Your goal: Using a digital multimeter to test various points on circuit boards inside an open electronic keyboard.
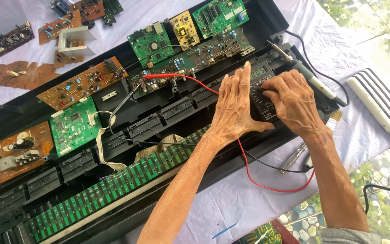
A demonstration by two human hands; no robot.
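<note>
While our left hand lies flat with fingers spread steadying the meter, our right hand at three o'clock pinches its dial, a light, rigid, likely slippery case.

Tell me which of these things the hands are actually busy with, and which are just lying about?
In use:
left hand steadying the black multimeter
right hand on its dial
red probe and black probe lying on the long board

Lying about:
soldering iron
white power strip
brown boards on the cloth
screwdriver
</note>
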